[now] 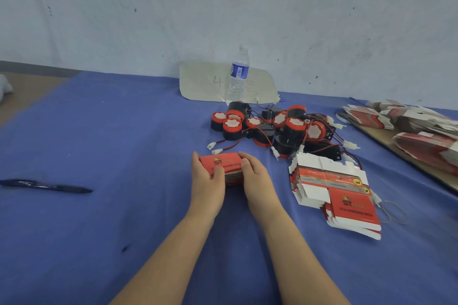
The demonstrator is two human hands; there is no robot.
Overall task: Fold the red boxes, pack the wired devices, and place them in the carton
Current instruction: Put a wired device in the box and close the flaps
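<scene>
Head view: red box on or just above the blue cloth, just in front of the pile of wired devices and left of the stack of flat boxes, clamped from both ends, left hand curled round its left end with the thumb across the printed top, right hand curled round its right end. Looks like thin glossy card: light, hollow, easily dented, a little slippery. Best held by the short ends and folded corners, not squeezed across the wide faces.
</scene>
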